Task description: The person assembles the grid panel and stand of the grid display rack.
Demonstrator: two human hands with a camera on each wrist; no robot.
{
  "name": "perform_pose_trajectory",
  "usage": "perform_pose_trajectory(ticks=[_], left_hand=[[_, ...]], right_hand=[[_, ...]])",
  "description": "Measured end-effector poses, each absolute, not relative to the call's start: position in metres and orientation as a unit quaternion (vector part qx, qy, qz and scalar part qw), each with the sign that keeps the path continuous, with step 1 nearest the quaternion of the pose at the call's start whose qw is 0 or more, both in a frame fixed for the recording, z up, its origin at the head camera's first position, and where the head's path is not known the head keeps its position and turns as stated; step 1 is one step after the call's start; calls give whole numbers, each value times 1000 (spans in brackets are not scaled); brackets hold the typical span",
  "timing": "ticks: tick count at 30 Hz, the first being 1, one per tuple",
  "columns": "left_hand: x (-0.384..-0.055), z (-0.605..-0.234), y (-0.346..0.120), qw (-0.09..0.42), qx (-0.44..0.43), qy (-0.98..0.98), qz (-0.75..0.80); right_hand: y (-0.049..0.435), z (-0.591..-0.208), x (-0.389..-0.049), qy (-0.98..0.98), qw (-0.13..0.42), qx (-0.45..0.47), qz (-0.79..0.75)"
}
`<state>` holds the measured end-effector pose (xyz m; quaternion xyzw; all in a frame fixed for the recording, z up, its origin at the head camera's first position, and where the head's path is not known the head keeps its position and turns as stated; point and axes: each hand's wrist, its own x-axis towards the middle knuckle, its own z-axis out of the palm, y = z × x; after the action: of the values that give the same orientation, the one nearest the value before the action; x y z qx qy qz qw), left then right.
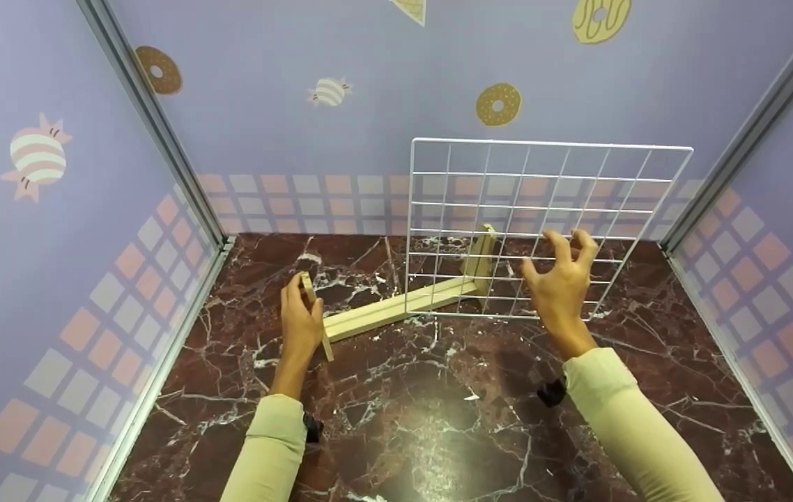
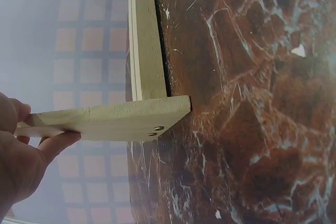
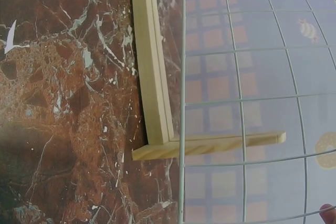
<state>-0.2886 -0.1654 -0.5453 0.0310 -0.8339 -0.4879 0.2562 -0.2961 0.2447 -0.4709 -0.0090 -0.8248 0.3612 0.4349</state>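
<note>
My left hand (image 1: 302,317) pinches the upright wooden end board (image 2: 100,119) of a pale wood piece, thumb on one face and fingers on the other. Two dark screw heads show low on that board. From it a grooved wooden bar (image 1: 375,317) runs along the floor to a second upright end board (image 1: 479,254). In front of that far board stands a white wire grid panel (image 1: 490,206), tilted, its lower edge overlapping the bar. My right hand (image 1: 564,279) grips the grid's wires with bent fingers; in the right wrist view only a fingertip (image 3: 328,213) shows beside a wire.
The dark red marbled floor (image 1: 431,418) lies under everything, with white scraps on it. Patterned lilac walls (image 1: 264,125) close the space at the back and both sides, joined by grey metal corner strips (image 1: 152,115).
</note>
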Motion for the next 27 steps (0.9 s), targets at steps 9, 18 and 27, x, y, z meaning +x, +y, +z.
perform_pose_trajectory(ticks=[9, 18, 27], left_hand=[[-295, -546, -156, 256, 7, -839, -481], [-306, -544, -142, 248, -12, -841, -480], [-313, -545, -130, 246, -34, -843, -477]], right_hand=[[244, -471, -296, -821, 443, -8, 360], [243, -469, -295, -822, 446, -7, 355], [244, -469, -293, -822, 448, -10, 352]])
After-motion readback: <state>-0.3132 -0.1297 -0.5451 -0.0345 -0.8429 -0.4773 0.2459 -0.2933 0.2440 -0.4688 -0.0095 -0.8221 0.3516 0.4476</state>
